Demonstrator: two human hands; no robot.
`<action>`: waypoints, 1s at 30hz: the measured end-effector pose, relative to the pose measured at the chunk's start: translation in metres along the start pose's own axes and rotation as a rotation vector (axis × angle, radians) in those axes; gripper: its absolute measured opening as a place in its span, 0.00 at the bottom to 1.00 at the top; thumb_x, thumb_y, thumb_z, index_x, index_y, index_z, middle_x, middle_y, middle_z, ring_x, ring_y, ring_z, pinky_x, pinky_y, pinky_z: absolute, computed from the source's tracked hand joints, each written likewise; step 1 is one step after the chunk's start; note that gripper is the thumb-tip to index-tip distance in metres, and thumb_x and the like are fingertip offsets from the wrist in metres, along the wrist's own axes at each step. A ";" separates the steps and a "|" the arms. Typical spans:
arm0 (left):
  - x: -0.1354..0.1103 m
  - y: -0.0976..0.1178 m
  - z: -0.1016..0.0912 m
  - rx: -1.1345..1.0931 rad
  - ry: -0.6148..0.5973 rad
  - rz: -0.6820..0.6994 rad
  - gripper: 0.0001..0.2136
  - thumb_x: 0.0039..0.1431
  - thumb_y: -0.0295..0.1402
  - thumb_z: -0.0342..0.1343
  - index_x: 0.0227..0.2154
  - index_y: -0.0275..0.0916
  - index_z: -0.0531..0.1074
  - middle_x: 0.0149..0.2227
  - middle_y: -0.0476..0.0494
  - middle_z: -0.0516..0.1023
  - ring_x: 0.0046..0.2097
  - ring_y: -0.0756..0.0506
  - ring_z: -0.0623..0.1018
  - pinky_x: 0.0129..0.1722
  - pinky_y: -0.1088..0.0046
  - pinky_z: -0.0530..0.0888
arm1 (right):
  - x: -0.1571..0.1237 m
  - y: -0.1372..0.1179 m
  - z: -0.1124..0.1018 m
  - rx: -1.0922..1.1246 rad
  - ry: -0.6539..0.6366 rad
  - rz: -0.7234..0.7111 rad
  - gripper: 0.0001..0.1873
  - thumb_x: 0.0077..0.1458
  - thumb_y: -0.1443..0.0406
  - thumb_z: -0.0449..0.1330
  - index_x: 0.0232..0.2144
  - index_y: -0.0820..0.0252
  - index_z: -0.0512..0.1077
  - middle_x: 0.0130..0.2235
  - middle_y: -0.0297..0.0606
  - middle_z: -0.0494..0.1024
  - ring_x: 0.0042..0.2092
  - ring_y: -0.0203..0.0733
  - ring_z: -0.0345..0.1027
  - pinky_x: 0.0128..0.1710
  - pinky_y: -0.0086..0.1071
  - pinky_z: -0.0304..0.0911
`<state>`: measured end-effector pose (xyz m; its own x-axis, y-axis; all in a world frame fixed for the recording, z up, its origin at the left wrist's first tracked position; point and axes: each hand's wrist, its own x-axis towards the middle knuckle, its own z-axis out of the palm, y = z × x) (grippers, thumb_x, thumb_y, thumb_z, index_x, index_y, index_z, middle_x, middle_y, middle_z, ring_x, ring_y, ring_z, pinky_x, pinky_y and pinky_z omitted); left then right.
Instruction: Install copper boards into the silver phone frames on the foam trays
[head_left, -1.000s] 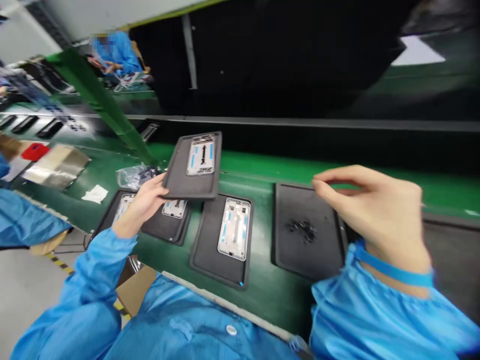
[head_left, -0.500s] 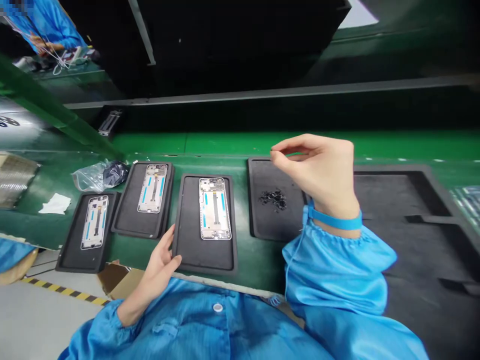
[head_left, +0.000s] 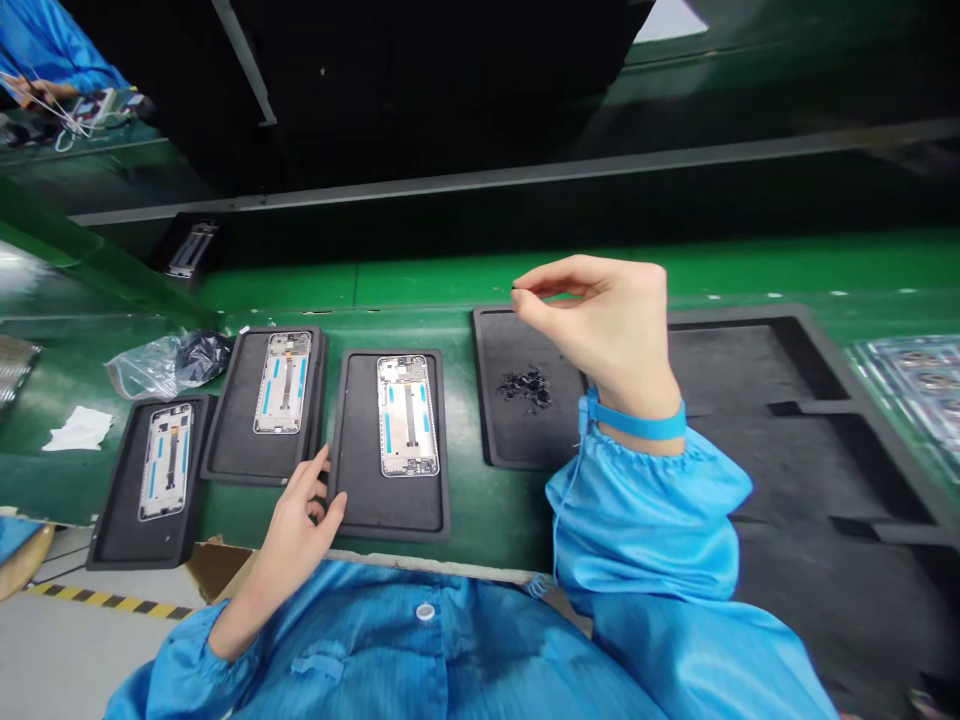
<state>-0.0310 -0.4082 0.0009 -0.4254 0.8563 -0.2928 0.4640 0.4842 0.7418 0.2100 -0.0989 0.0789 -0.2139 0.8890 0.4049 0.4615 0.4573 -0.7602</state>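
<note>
1. The right hand pinches a tiny black piece between thumb and forefinger, above the bench — probably feather-light, easily dropped, best held at its edge.
2. The left hand spreads its fingers at the left rim of a matte tray; contact is unclear.
3. Inside lies a silvery phone frame — likely light, stiff, slick; grip its long sides.
4. Glossy black bits heap loosely nearby.

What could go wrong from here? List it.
The right hand might drop the tiny dark bit at its fingertips. The left hand could bump the tray by its thumb, shifting the phone frame on it. The right sleeve might brush the small black pieces nearby.
</note>
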 end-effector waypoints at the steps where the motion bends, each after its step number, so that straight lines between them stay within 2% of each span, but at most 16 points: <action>1: 0.002 0.002 -0.001 0.005 -0.001 0.001 0.28 0.67 0.43 0.55 0.67 0.39 0.66 0.51 0.40 0.72 0.31 0.52 0.71 0.30 0.74 0.75 | 0.000 0.000 0.000 -0.006 -0.001 -0.004 0.05 0.49 0.68 0.67 0.30 0.56 0.83 0.31 0.35 0.85 0.35 0.46 0.83 0.38 0.37 0.79; 5: 0.010 0.008 -0.002 0.078 0.009 0.016 0.26 0.68 0.45 0.55 0.62 0.36 0.71 0.45 0.43 0.72 0.28 0.53 0.70 0.30 0.72 0.74 | 0.000 -0.001 0.000 -0.023 -0.008 -0.015 0.05 0.49 0.68 0.67 0.30 0.55 0.82 0.31 0.34 0.85 0.34 0.46 0.82 0.37 0.37 0.79; 13: 0.016 0.014 0.001 0.106 -0.014 -0.007 0.25 0.69 0.45 0.53 0.63 0.37 0.70 0.37 0.49 0.68 0.27 0.51 0.69 0.30 0.72 0.73 | -0.002 -0.003 0.000 0.006 -0.027 -0.012 0.06 0.49 0.69 0.67 0.30 0.54 0.82 0.33 0.33 0.86 0.34 0.45 0.82 0.35 0.36 0.79; 16: 0.017 0.011 0.002 0.073 -0.027 -0.021 0.25 0.70 0.45 0.53 0.64 0.38 0.69 0.39 0.48 0.70 0.29 0.50 0.70 0.33 0.71 0.74 | -0.002 -0.003 0.002 -0.002 -0.032 0.011 0.06 0.49 0.69 0.67 0.30 0.54 0.82 0.33 0.33 0.86 0.33 0.45 0.82 0.34 0.35 0.79; 21: 0.017 0.002 0.004 -0.074 -0.069 -0.109 0.29 0.69 0.47 0.55 0.67 0.38 0.63 0.42 0.44 0.77 0.35 0.46 0.78 0.41 0.67 0.78 | -0.002 -0.005 0.005 -0.026 -0.001 0.027 0.07 0.49 0.71 0.68 0.31 0.55 0.83 0.32 0.33 0.86 0.32 0.41 0.82 0.33 0.31 0.79; 30: 0.013 0.000 0.006 -0.133 -0.079 -0.160 0.28 0.70 0.46 0.55 0.67 0.39 0.63 0.50 0.37 0.80 0.44 0.42 0.82 0.48 0.63 0.80 | 0.001 -0.004 0.011 -0.055 0.008 0.066 0.06 0.50 0.69 0.70 0.33 0.55 0.85 0.32 0.36 0.87 0.32 0.41 0.83 0.35 0.30 0.79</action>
<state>-0.0323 -0.3960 -0.0068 -0.4208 0.7843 -0.4559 0.2865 0.5918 0.7535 0.1990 -0.0998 0.0767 -0.1743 0.9170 0.3588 0.5213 0.3950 -0.7564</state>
